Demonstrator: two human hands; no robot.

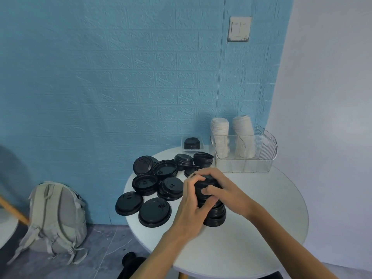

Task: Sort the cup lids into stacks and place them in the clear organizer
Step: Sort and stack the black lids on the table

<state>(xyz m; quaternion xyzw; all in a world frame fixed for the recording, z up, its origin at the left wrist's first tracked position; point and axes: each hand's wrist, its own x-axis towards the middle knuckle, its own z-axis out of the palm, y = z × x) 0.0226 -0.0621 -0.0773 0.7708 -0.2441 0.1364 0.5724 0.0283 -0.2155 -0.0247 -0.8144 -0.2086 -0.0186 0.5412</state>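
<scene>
A stack of black cup lids (215, 216) stands on the round white table (261, 228), near its middle. My left hand (191, 206) wraps the stack from the left, thumb across its front. My right hand (221, 190) covers its top and right side. Several loose black lids (155, 212) lie scattered over the table's left part, some top up, some upside down. A small clear tray (183, 145) at the back holds a short stack of black lids (192, 143). The tall clear organizer (267, 156) stands at the back right with two stacks of white lids (219, 135) in it.
The table stands against a blue brick-patterned wall with a light switch (239, 29). A grey backpack (58, 218) leans on the floor to the left. Dark shoes (130, 262) lie under the table's left edge. A white wall closes the right side.
</scene>
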